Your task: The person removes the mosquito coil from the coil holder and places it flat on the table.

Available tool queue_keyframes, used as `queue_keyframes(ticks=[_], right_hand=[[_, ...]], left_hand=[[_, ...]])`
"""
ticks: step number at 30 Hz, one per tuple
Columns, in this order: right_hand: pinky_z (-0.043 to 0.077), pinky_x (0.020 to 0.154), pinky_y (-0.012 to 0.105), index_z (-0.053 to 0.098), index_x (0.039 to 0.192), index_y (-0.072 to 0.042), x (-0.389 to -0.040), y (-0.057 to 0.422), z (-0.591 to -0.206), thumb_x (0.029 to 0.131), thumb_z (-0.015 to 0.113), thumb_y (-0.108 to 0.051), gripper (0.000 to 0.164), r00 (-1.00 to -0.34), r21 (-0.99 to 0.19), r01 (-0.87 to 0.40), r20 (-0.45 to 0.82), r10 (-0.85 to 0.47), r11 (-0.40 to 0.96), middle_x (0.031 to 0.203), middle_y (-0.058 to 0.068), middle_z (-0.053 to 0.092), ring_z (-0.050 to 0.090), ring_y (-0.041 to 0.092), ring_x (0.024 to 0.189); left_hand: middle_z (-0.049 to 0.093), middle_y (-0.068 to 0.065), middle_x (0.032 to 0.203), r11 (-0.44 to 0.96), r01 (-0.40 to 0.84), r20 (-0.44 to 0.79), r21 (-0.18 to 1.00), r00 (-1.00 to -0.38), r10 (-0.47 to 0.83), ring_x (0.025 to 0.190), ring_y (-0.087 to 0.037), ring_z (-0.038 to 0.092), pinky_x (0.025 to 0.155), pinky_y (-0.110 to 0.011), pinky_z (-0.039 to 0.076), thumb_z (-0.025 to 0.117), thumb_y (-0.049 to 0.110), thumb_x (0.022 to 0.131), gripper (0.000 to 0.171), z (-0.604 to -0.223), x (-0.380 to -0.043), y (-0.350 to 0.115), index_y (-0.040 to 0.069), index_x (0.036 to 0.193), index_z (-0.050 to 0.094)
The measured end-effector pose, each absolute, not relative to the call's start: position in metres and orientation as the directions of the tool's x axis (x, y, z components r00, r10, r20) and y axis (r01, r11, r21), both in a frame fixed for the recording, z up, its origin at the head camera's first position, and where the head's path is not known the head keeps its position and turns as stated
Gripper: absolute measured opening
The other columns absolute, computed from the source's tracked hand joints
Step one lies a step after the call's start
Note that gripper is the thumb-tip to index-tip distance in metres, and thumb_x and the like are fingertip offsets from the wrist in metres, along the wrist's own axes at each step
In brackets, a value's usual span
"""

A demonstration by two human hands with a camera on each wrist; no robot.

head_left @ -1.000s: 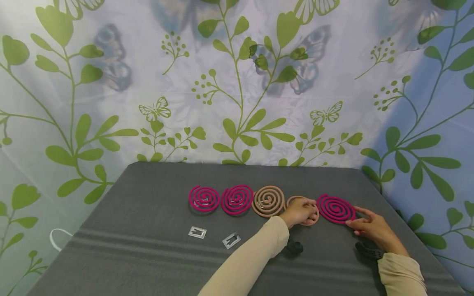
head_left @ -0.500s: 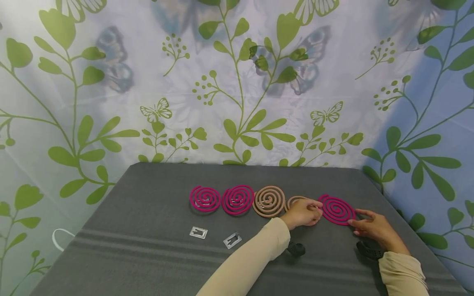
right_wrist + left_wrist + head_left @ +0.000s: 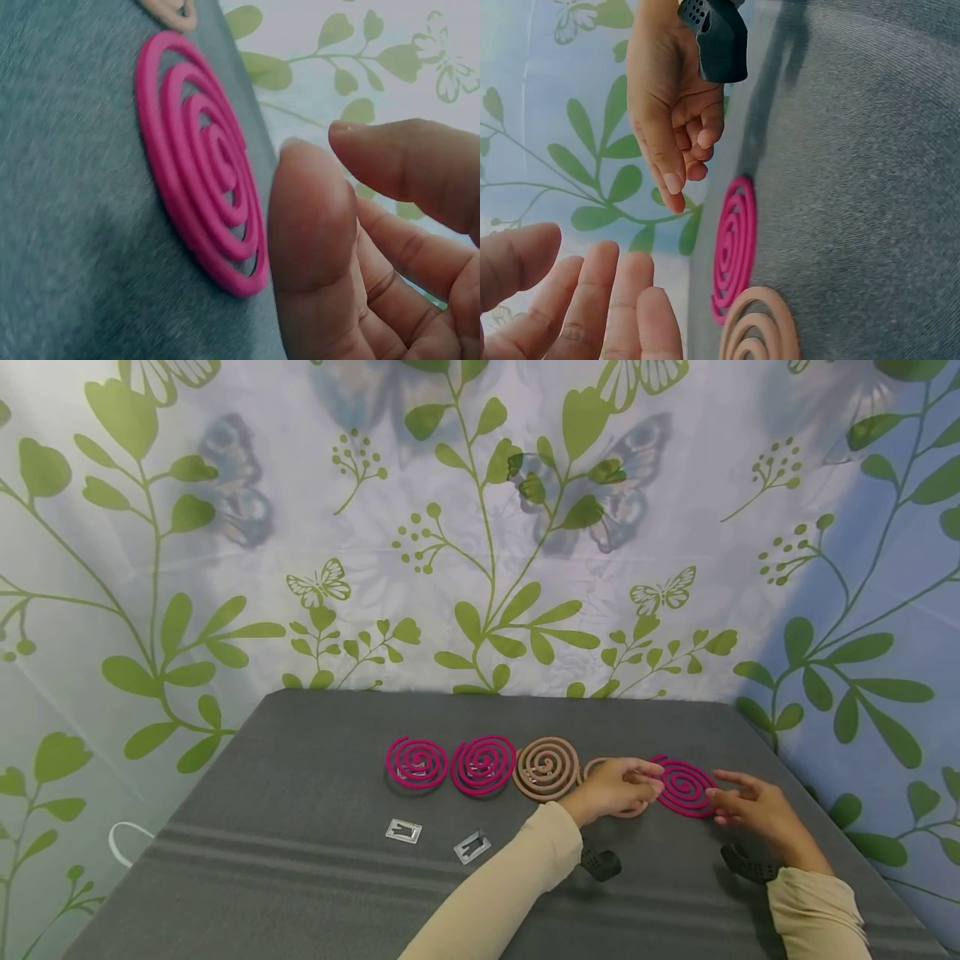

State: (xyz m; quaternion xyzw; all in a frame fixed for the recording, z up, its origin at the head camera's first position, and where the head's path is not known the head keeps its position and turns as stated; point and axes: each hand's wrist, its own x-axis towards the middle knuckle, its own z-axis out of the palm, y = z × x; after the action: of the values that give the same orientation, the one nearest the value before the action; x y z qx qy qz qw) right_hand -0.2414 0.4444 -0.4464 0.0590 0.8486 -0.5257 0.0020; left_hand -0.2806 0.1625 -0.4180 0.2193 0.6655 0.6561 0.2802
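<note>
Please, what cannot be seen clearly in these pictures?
Left wrist view: lower part of the rightmost tan coil, cut off by bottom edge.
Head view: that coil's middle, covered by the left hand.
Head view: the loose metal plates, fine details too small.
Right wrist view: part of the right hand, cut by edges.

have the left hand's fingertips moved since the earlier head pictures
Yes: in the head view, the left hand reaches farther right, its fingertips farther from the fully visible tan coil.

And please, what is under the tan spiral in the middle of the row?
Through the gaps of the tan spiral, parts of a shiny metal piece show beneath it. The spiral hides its full shape.
</note>
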Motion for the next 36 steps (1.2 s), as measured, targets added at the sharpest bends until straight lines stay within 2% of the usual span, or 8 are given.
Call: queue_keyframes(ticks=[3,8,12,15,17,23,30,36], right_hand=[[0.064,0.072,0.028,0.031,0.154,0.025,-0.241,0.443,-0.444,0.110,0.063,-0.008,0.064,-0.995,-0.889,0.088,-0.054,0.087,0.449,0.099,0.006,0.075,0.073,0.010,0.077],[0.064,0.075,0.028,0.038,0.154,0.021,-0.240,0.441,-0.439,0.109,0.065,-0.007,0.060,-0.998,-0.909,0.048,-0.031,0.047,0.415,0.102,0.003,0.075,0.075,0.011,0.083],[0.063,0.080,0.027,0.061,0.146,-0.008,-0.239,0.439,-0.435,0.108,0.067,-0.006,0.038,-1.000,-0.935,-0.001,-0.001,-0.003,0.354,0.105,-0.003,0.075,0.076,0.009,0.092],[0.062,0.084,0.024,0.063,0.137,-0.029,-0.237,0.437,-0.431,0.108,0.067,-0.007,0.036,-0.999,-0.940,-0.032,0.017,-0.046,0.339,0.112,-0.006,0.073,0.074,0.005,0.100],[0.061,0.087,0.023,0.062,0.142,-0.026,-0.236,0.435,-0.429,0.108,0.068,-0.009,0.038,-0.997,-0.934,-0.050,0.027,-0.069,0.354,0.118,-0.005,0.072,0.072,0.003,0.105],[0.058,0.088,0.024,0.052,0.156,-0.001,-0.234,0.426,-0.421,0.108,0.070,-0.016,0.054,-0.994,-0.884,-0.097,0.063,-0.088,0.458,0.131,-0.003,0.069,0.067,-0.004,0.110],[0.055,0.087,0.018,0.060,0.152,-0.008,-0.236,0.413,-0.417,0.106,0.074,-0.014,0.049,-0.986,-0.870,-0.169,0.149,-0.079,0.463,0.120,-0.025,0.070,0.068,-0.003,0.109],[0.056,0.086,0.017,0.065,0.148,-0.013,-0.237,0.401,-0.415,0.104,0.074,-0.009,0.045,-0.967,-0.861,-0.255,0.227,-0.115,0.440,0.120,-0.026,0.070,0.070,0.001,0.109]], left_hand=[[0.073,0.003,0.110,0.047,-0.046,-0.066,0.998,-0.747,0.661,0.095,-0.012,0.070,0.085,-0.031,0.059,0.069,0.008,0.107,0.037,-0.415,-0.280,0.160,0.004,0.144,0.069],[0.077,0.002,0.113,0.065,0.029,-0.021,0.997,-0.748,0.663,0.103,-0.017,0.075,0.090,-0.034,0.061,0.071,0.014,0.107,0.035,-0.407,-0.279,0.154,0.009,0.141,0.072],[0.077,0.000,0.121,0.068,0.093,0.019,0.993,-0.718,0.696,0.100,-0.008,0.072,0.089,-0.031,0.060,0.070,0.017,0.108,0.037,-0.399,-0.279,0.147,0.008,0.145,0.069],[0.076,0.000,0.123,0.059,0.134,0.051,0.989,-0.691,0.721,0.098,-0.003,0.068,0.091,-0.028,0.060,0.068,0.015,0.109,0.039,-0.393,-0.278,0.140,0.006,0.146,0.067],[0.074,0.003,0.121,0.064,0.165,0.066,0.984,-0.677,0.733,0.097,0.000,0.064,0.092,-0.028,0.059,0.068,0.016,0.109,0.039,-0.388,-0.278,0.135,0.006,0.146,0.067],[0.075,0.000,0.127,0.097,0.276,0.103,0.956,-0.627,0.772,0.104,0.003,0.065,0.098,-0.024,0.054,0.067,0.018,0.110,0.040,-0.374,-0.276,0.119,0.008,0.149,0.065],[0.071,-0.016,0.140,0.112,0.367,0.121,0.924,-0.555,0.823,0.114,-0.005,0.069,0.097,-0.019,0.052,0.064,0.011,0.110,0.044,-0.359,-0.270,0.098,0.003,0.153,0.059],[0.068,-0.023,0.142,0.053,0.401,0.175,0.915,-0.512,0.841,0.120,-0.006,0.068,0.105,-0.021,0.050,0.063,0.006,0.110,0.044,-0.351,-0.267,0.078,-0.001,0.152,0.057]])
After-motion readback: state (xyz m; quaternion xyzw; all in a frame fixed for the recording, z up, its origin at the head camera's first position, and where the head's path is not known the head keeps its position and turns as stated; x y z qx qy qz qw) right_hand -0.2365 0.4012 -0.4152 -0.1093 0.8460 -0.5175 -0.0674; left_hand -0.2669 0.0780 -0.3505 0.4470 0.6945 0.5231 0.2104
